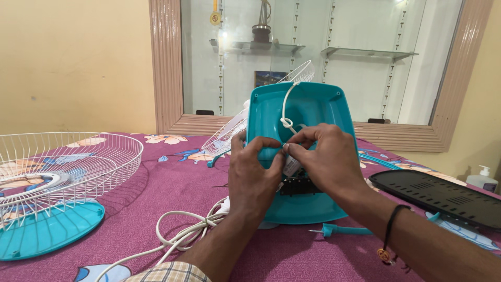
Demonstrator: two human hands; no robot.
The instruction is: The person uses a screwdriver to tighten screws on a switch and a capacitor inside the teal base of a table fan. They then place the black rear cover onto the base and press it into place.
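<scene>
Teal fan base [308,104] stands tilted on the desk [156,193]. The left hand [253,175] presses its grip on the base. The right hand [326,156] pinches a small white part [290,166].

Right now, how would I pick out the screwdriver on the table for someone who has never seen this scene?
Start at the upturned teal fan base in the middle of the magenta floral tablecloth, where both hands work. Just in front of its lower edge, under the right forearm, lies the screwdriver. It is the only slim teal-handled tool with a metal tip, pointing left.
</scene>
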